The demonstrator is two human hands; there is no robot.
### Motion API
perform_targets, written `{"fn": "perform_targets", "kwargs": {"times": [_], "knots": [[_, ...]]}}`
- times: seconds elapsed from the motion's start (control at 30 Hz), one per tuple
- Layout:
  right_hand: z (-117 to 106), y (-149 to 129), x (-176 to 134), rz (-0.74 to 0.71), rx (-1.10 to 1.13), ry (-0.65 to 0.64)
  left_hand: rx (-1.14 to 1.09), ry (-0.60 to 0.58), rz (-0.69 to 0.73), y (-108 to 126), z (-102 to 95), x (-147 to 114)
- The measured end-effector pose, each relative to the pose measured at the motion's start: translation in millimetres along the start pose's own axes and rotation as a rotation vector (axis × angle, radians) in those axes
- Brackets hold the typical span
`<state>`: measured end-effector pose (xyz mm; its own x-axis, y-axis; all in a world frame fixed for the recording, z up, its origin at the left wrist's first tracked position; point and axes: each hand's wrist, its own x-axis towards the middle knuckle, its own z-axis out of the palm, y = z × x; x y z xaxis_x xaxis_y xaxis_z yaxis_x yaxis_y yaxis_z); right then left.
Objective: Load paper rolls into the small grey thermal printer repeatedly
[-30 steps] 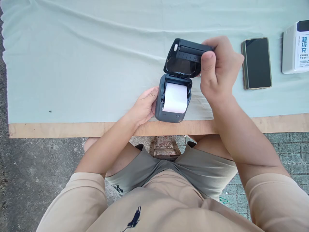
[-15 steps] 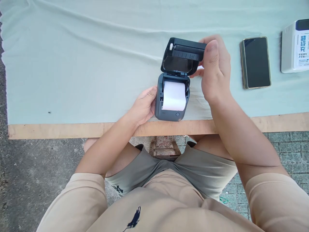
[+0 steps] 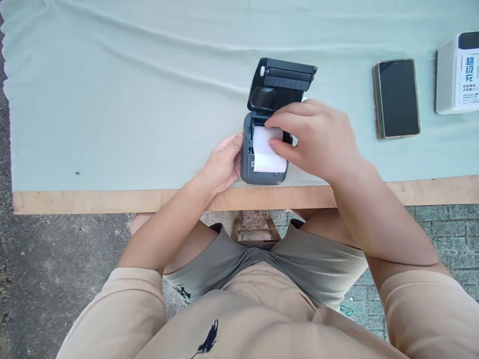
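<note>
A dark grey label printer (image 3: pixel 264 178) stands near the table's front edge. Its lid (image 3: pixel 279 82) is tipped back, showing a white roller and a dark window. Inside the body sits a white paper roll (image 3: pixel 267 157), its loose end lying over the front and partly covering the round button. My left hand (image 3: pixel 226 159) holds the printer by its left side, fingers hidden behind it. Over the roll is my right hand (image 3: pixel 314 134), thumb and index finger apart, their tips at the paper. Whether they press on it I cannot tell.
A pale green cloth (image 3: pixel 149 99) covers the table, with a bare wooden strip (image 3: pixel 93 201) along the front edge. To the right lie a phone (image 3: pixel 397 98) on what looks like its case or a box, and a white box-shaped device (image 3: pixel 447 75) with Chinese print.
My right hand has let go of the raised lid and moved down and left to the paper roll. The lid stays up. My left hand keeps its hold on the printer.
</note>
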<state>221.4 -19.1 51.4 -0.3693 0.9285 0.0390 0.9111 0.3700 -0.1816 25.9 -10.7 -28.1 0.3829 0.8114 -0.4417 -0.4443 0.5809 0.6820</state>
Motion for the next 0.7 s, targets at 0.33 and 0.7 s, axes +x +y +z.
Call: {"fn": "perform_targets", "kwargs": {"times": [0.33, 0.7], "knots": [[0, -4, 0, -0.002, -0.038, -0.086, 0.070, -0.010, -0.012, -1, 0.0, -2], [-8, -11, 7, 0.186, -0.043, -0.202, 0.078, -0.025, -0.012, 1, 1.2, -3]]}}
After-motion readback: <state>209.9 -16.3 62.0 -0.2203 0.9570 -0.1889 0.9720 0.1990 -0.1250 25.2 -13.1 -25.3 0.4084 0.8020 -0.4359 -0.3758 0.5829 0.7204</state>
